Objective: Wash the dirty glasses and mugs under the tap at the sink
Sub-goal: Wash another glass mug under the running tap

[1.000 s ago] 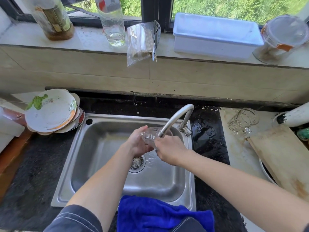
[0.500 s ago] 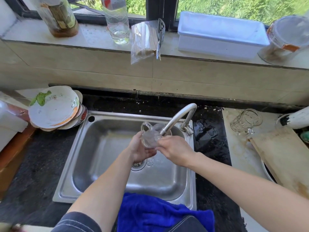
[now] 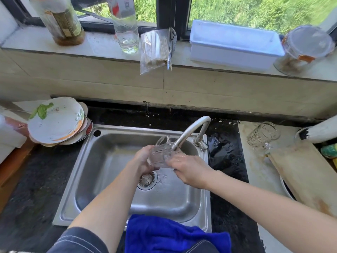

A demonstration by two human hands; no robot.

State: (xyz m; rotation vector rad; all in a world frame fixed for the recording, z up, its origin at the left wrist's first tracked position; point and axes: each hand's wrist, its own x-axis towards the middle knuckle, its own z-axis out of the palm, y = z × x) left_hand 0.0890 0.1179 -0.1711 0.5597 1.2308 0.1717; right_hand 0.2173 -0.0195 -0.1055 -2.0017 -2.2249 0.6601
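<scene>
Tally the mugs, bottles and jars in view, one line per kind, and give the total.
Mugs: 2 (held mug under the tap, counter mug right of the sink)
Bottles: 2 (brown bottle, clear bottle, both on the sill)
Jars: 1 (lidded jar at the sill's right end)
Total: 5
</scene>
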